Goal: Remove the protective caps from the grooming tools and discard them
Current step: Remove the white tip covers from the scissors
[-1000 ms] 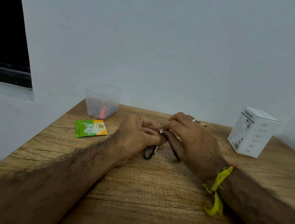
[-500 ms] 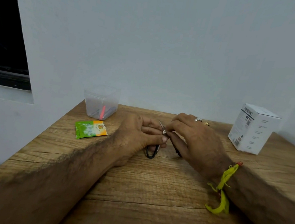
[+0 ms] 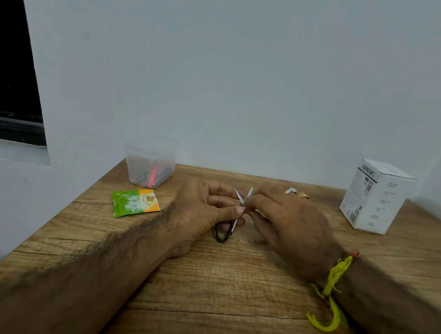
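Observation:
Small grooming scissors (image 3: pixel 229 224) with black loop handles are held between both hands above the wooden table (image 3: pixel 224 294). Their two silver blades point up and are spread apart in a V. My left hand (image 3: pixel 202 206) grips the scissors at the pivot with thumb and fingers. My right hand (image 3: pixel 287 224) pinches the right side of the scissors; its fingers hide the other handle. I cannot make out a cap on the blades.
A clear plastic container (image 3: pixel 150 161) with a pink tool and darker tools stands at the back left. A green and orange sachet (image 3: pixel 135 202) lies in front of it. A white carton (image 3: pixel 373 197) stands at the back right.
The scissor blades, together before, now stand spread apart. Both hands stayed in nearly the same place.

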`<state>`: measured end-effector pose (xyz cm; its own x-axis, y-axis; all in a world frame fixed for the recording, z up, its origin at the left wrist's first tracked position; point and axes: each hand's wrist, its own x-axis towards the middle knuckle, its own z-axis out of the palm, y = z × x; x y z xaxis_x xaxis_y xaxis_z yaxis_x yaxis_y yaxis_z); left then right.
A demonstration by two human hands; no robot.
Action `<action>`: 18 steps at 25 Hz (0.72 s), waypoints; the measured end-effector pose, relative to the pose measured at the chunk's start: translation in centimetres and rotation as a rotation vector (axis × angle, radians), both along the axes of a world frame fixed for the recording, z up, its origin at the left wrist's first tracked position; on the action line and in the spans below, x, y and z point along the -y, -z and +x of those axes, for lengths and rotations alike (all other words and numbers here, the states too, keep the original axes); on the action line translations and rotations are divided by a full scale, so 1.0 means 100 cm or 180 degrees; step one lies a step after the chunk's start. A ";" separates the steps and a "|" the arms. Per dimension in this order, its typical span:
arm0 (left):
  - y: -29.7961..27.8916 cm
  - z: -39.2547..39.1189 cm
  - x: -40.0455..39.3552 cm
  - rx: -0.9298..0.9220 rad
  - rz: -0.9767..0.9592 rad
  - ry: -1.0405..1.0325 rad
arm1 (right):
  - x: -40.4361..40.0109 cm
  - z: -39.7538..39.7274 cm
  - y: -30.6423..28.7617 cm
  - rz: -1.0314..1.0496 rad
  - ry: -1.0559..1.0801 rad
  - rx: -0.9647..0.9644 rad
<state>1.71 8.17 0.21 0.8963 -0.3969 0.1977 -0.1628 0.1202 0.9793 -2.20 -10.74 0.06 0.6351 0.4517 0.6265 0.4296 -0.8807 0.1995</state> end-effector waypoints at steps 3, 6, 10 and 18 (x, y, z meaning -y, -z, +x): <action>0.000 0.000 -0.001 -0.0054 -0.0057 0.0013 | 0.000 -0.001 -0.001 0.0044 0.0010 -0.0048; -0.001 0.000 0.001 -0.0035 -0.0068 -0.0050 | -0.003 -0.004 -0.001 -0.0025 -0.0135 0.0031; -0.002 -0.001 0.001 -0.0133 0.0020 -0.0187 | -0.002 -0.003 -0.002 0.0397 -0.0276 0.0135; -0.003 -0.001 0.000 -0.0078 0.0143 -0.0368 | -0.005 -0.006 -0.001 -0.0074 -0.0086 0.0210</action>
